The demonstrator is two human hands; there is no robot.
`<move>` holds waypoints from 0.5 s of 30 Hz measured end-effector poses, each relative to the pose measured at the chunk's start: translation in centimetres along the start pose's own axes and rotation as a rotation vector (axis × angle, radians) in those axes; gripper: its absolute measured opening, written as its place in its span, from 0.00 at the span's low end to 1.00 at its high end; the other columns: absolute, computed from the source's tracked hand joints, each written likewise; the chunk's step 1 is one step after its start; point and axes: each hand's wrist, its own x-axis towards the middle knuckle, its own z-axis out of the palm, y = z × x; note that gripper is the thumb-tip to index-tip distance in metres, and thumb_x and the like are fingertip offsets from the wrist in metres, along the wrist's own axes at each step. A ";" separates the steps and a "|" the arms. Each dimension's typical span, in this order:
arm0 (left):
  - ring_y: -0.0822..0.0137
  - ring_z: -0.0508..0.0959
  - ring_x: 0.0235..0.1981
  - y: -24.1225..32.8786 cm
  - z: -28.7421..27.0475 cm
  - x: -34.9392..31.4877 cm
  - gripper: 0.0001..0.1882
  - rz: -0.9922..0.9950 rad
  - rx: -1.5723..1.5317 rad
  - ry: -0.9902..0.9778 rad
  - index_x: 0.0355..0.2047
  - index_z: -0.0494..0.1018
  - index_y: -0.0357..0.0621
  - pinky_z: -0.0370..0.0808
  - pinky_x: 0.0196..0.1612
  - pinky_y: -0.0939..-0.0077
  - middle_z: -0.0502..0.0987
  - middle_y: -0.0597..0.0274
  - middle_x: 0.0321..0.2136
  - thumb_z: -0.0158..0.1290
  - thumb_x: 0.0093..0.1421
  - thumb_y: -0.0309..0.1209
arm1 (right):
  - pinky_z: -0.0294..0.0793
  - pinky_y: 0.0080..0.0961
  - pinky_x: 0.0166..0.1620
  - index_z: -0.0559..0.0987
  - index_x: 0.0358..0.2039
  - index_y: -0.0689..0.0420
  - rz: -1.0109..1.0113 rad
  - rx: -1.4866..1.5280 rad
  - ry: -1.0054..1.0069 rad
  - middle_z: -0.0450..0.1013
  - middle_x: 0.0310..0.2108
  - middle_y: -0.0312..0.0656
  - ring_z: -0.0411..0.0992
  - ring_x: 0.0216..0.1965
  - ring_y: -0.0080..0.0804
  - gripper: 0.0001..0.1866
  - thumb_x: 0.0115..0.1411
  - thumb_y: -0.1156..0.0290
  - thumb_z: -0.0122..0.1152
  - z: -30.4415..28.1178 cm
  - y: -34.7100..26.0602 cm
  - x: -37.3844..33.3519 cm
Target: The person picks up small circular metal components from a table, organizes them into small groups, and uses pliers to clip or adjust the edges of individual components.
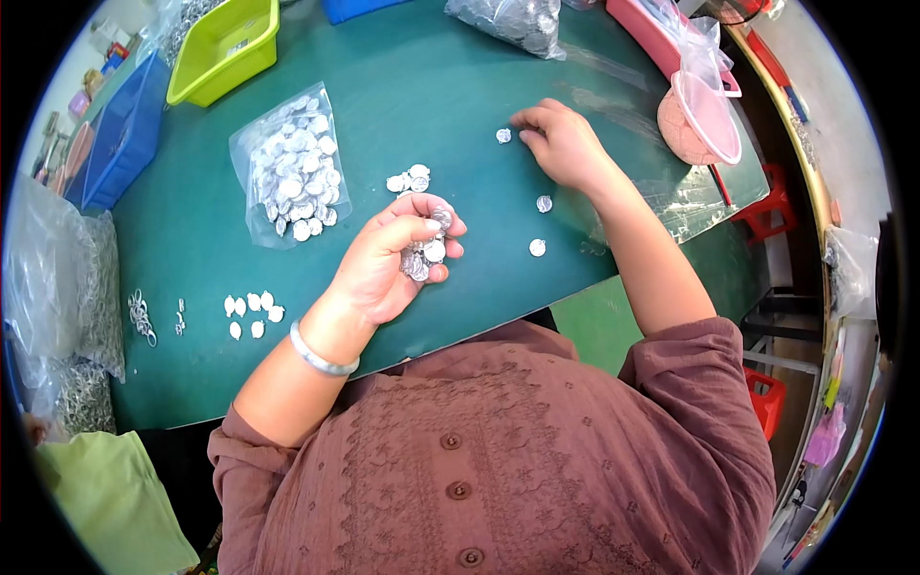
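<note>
My left hand (388, 261) is cupped around a handful of small silver round caps (425, 251), above the green table (460, 105). My right hand (561, 144) rests on the table farther back, fingertips beside a single silver cap (503, 135). Two more loose caps (543, 203) lie near my right wrist. A small heap of caps (408, 179) sits just beyond my left hand. A clear plastic bag full of caps (290, 171) lies to the left.
A yellow-green bin (223, 50) and a blue bin (123, 134) stand at the back left. Another bag of metal parts (513, 21), a pink tray (644, 29) and a pink lid (709, 117) are at the back. Small white pieces (252, 311) and metal rings (141, 316) lie left.
</note>
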 end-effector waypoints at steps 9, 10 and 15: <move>0.66 0.72 0.29 -0.1 -0.7 0.2 0.06 -0.015 -0.109 -0.069 0.28 0.67 0.43 0.69 0.21 0.80 0.70 0.56 0.30 0.46 0.56 0.32 | 0.68 0.28 0.35 0.75 0.29 0.59 -0.069 0.028 -0.038 0.68 0.28 0.42 0.68 0.31 0.36 0.07 0.47 0.75 0.58 -0.1 -0.4 0.7; 0.66 0.72 0.29 -0.2 -0.8 0.2 0.07 -0.021 -0.091 -0.057 0.28 0.67 0.42 0.69 0.21 0.80 0.70 0.57 0.30 0.46 0.56 0.32 | 0.68 0.28 0.35 0.75 0.29 0.59 -0.070 0.028 -0.038 0.68 0.28 0.42 0.68 0.31 0.36 0.07 0.47 0.75 0.58 -0.2 -0.6 0.7; 0.67 0.72 0.29 0.2 0.0 -0.1 0.08 -0.043 -0.039 0.017 0.31 0.68 0.42 0.68 0.21 0.82 0.71 0.58 0.29 0.46 0.57 0.34 | 0.66 0.22 0.30 0.74 0.25 0.59 -0.120 0.521 -0.090 0.66 0.27 0.38 0.66 0.27 0.30 0.06 0.44 0.80 0.59 -1.1 -3.6 -0.4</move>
